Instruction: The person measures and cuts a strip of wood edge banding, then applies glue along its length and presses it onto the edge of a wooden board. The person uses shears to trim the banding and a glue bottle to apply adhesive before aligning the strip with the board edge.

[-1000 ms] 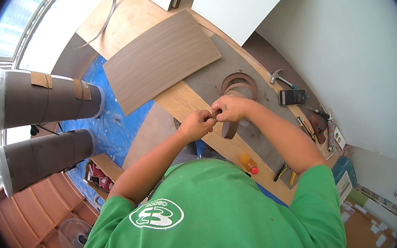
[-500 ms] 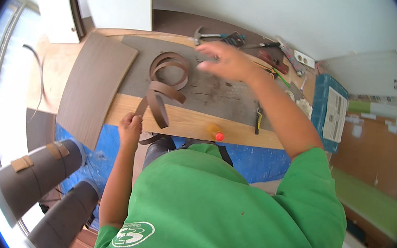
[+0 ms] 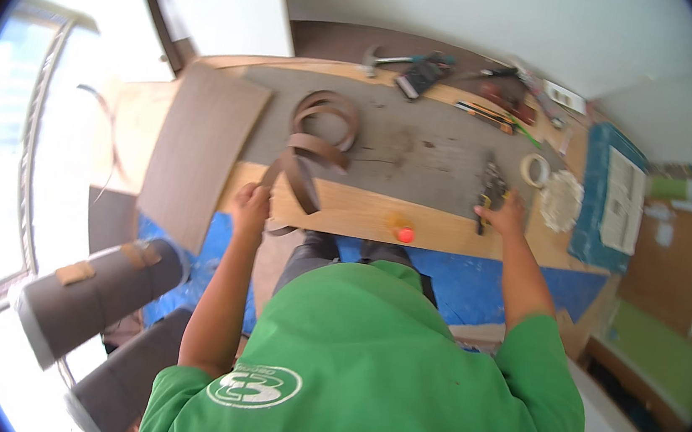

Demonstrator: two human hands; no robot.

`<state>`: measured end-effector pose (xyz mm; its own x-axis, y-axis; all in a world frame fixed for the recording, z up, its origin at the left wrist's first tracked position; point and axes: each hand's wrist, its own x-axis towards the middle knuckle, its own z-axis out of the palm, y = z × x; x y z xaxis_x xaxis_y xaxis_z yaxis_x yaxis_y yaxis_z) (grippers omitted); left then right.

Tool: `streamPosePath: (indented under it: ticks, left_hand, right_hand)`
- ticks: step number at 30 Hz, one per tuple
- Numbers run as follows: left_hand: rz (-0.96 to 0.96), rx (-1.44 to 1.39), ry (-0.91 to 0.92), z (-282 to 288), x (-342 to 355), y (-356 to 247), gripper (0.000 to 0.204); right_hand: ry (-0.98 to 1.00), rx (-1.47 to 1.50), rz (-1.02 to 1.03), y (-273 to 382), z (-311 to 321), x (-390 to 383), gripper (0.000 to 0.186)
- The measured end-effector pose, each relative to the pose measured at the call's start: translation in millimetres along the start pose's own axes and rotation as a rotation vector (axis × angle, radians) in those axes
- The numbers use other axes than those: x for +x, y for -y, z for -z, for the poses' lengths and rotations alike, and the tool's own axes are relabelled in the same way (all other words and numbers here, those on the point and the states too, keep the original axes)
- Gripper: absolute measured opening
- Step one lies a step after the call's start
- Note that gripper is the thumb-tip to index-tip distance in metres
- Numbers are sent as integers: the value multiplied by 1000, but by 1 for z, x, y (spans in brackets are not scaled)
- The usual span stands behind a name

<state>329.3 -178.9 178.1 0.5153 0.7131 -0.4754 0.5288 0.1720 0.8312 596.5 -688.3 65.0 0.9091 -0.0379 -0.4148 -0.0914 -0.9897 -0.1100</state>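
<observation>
My left hand (image 3: 252,204) is closed on a brown edge-banding strip (image 3: 303,184) at the table's front edge. The strip loops back to a loose coil (image 3: 348,132) on the grey work surface, and a length of it hangs below the edge. On the right, my right hand (image 3: 502,215) has its fingers around the handles of dark snips (image 3: 493,181) with yellow marks, whose jaws point away from me. A small bottle with a red-orange cap (image 3: 405,234) stands at the front edge between my hands.
A brown wood-grain panel (image 3: 201,150) lies at left. Along the back are a hammer (image 3: 392,59), a phone (image 3: 421,79), utility knives (image 3: 491,117) and a red-brown hand plane (image 3: 509,104). At right are a tape roll (image 3: 535,170), a whitish cloth-like lump (image 3: 561,201) and a teal box (image 3: 597,192).
My right hand has come down from above the back of the table to the snips and closed on them. My left hand keeps hold of the strip. The view has shifted a little.
</observation>
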Motion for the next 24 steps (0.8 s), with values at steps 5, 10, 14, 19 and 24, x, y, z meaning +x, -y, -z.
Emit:
streamPosePath:
  ticks: [5,10,14,19,24]
  left_hand:
    - [-4,-83,-56,1,-6,-9,19]
    - [-8,-110,-41,17,-13,-13,15]
    - [-11,-80,-44,25,-12,-6,17]
    - [18,-15,-38,35,-9,7,19]
    - [-17,-72,-45,36,-9,14,17]
  right_hand:
    - [36,-135,-211,23,-12,-3,145]
    - [191,82,-153,5,-14,30,94]
    - [591,960,-374,7,24,32,57]
    - [856,1044,276,93,105,-65,76]
    - [1171,719,489,237,123,-153,77]
